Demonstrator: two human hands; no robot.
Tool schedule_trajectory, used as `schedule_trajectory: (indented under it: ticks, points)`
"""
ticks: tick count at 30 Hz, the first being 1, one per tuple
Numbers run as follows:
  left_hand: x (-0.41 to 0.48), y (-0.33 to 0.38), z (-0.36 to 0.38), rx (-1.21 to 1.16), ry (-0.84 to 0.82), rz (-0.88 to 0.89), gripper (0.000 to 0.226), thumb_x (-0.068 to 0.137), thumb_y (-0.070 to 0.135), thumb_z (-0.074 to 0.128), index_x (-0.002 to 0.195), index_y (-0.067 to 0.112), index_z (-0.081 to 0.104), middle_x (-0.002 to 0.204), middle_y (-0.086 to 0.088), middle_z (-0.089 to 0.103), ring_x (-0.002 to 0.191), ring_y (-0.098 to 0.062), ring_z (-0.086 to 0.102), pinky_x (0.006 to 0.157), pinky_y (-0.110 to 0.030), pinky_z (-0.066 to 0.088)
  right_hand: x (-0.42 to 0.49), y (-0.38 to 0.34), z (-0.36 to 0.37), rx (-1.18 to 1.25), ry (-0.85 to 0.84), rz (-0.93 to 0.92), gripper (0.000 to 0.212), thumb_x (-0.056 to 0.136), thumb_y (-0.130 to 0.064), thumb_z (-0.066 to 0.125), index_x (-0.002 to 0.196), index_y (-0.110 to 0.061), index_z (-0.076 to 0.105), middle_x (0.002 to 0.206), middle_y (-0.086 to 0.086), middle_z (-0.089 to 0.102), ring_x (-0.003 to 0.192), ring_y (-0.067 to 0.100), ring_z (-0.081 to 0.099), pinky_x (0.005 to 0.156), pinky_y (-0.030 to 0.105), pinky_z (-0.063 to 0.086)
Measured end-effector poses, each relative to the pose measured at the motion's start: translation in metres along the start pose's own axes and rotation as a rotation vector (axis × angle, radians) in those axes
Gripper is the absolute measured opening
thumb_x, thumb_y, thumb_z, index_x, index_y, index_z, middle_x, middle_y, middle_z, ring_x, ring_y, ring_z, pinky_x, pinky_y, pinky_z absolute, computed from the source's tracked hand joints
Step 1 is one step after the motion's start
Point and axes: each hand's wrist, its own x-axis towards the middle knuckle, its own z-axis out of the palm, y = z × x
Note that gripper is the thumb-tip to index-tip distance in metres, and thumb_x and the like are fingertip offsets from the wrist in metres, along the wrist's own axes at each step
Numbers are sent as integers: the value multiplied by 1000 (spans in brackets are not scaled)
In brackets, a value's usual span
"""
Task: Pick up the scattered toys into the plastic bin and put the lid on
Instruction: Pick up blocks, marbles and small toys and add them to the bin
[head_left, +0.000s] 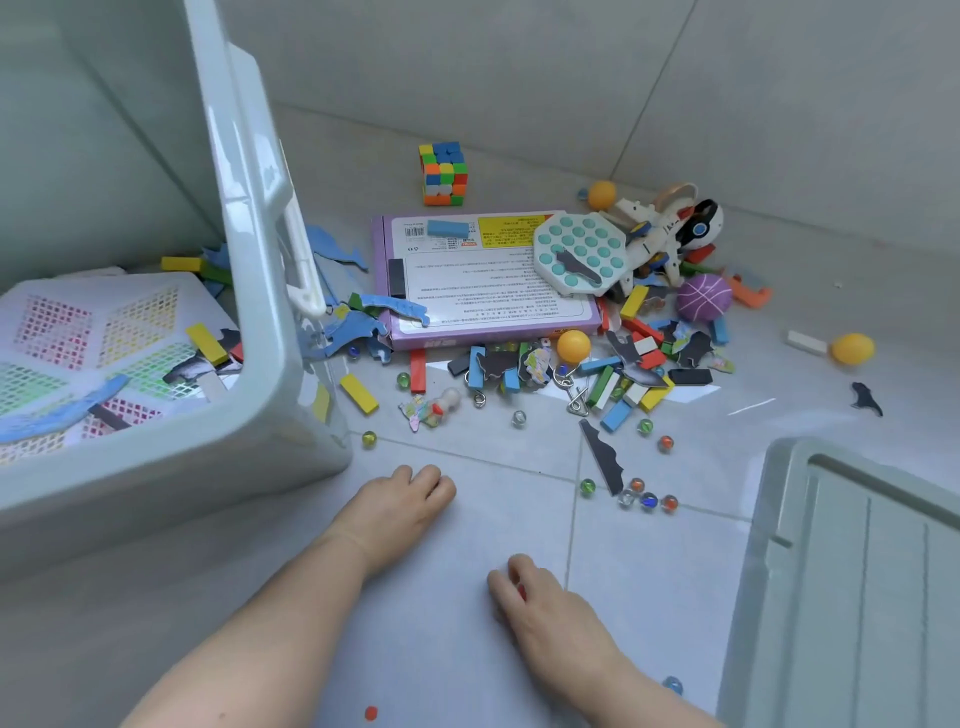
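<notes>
Pale grey floor tiles (467, 551) meet a tiled wall behind the mess. At the left we see the pale green plastic bin (249, 260), with a yellow wooden block (207, 344) and puzzle pieces already inside. Its matching green lid (857, 571) lies on the floor at lower right, well apart from the bin. Between them lie the scattered toys: a flat purple cardboard box (493, 296), a multicoloured puzzle cube (443, 174), an orange ball (573, 345) and glass marbles (648, 500). Our left hand (400, 504) rests on the tiles with its fingers curled under; we cannot tell whether it holds anything. Our right hand (535, 597) curls round a small red piece (521, 591).
</notes>
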Motion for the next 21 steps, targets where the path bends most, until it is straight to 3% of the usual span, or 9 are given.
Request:
schedule_trajectory:
  ticks: [3, 5, 8, 10, 13, 15, 16, 18, 21]
  points:
    - [-7, 3, -2, 27, -30, 53, 27, 59, 3, 28, 82, 13, 37, 71, -5, 49, 38, -18, 43, 33, -16, 16, 4, 6, -3, 50, 43, -56, 18, 78, -12, 37, 93, -20, 37, 90, -1, 35, 59, 17, 53, 41, 28, 24]
    - [-8, 2, 2, 23, -83, 25, 27, 57, 4, 29, 82, 13, 37, 79, -6, 35, 38, -18, 44, 32, -16, 14, 10, 13, -4, 305, 46, 28, 14, 94, -17, 29, 105, -21, 37, 107, -1, 41, 79, 20, 48, 63, 29, 32]
    - [2, 4, -21, -73, -214, -170, 40, 49, 1, 53, 85, 13, 38, 83, -7, 38, 38, -19, 35, 36, -18, 1, 11, 26, -24, 515, 386, 316, 16, 88, -30, 30, 87, -27, 46, 102, 1, 51, 89, 16, 47, 70, 22, 29]
    - [6, 12, -40, -248, -402, -404, 52, 60, -9, 58, 106, 9, 41, 105, -11, 44, 51, -23, 36, 40, -29, 22, 15, 44, -36, 564, 551, 488, 19, 83, -26, 27, 85, -20, 45, 98, 4, 50, 85, 20, 46, 66, 25, 24]
    - [16, 27, -84, -540, -570, -536, 51, 72, -12, 55, 110, 15, 33, 119, -9, 33, 74, -33, 55, 64, -39, 46, 28, 66, -53, 390, 485, 516, 17, 89, -7, 33, 99, -16, 42, 100, 1, 42, 79, 26, 44, 65, 29, 23]
    - [24, 38, -130, -663, -473, -400, 53, 71, -13, 54, 99, 24, 28, 107, 2, 31, 68, -31, 52, 69, -43, 48, 38, 72, -56, 267, 444, 528, 10, 87, -11, 41, 97, -13, 42, 88, 3, 45, 63, 29, 52, 47, 28, 25]
    - [28, 38, -156, -672, -402, -313, 57, 69, -14, 53, 99, 27, 27, 102, 8, 26, 64, -27, 48, 68, -42, 45, 41, 70, -56, 224, 397, 495, 11, 84, -18, 48, 90, -11, 42, 77, 6, 48, 49, 30, 54, 39, 20, 12]
    - [34, 20, -217, -686, -158, -210, 59, 69, -12, 49, 99, 34, 28, 95, 15, 19, 60, -19, 42, 60, -33, 39, 46, 69, -48, 104, 273, 439, 24, 78, -28, 56, 80, -10, 40, 63, 8, 51, 33, 27, 50, 42, 13, 1]
    - [25, -47, -256, -660, 350, -200, 21, 75, 22, 46, 89, 36, 38, 81, 12, 31, 70, -18, 49, 72, -16, 41, 45, 60, -40, 24, 13, 412, 32, 76, -12, 66, 85, -13, 36, 74, 7, 57, 51, 26, 59, 36, 24, 27]
